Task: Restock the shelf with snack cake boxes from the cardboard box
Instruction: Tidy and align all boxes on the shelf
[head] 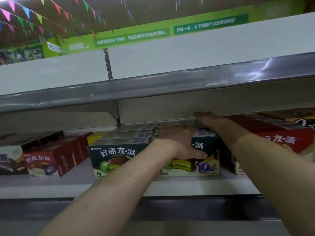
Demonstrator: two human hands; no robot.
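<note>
A narrow gap runs between the dark green snack cake boxes (119, 150) and the grey metal upper shelf (153, 89); red cake boxes (279, 140) crowd the right.

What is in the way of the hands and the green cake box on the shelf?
Nothing visible. The left hand already holds the green box, thumb on its front. The right hand reaches over its top, under the upper shelf.

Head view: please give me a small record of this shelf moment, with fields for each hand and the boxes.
left hand: grips the right dark green snack cake box, thumb on its front, fingers over its top
right hand: fingers straight, reaching deep above the same row
left dark green snack cake box: upright, beside it
red snack cake boxes: further right
shelf: white
cardboard box: not visible
</note>
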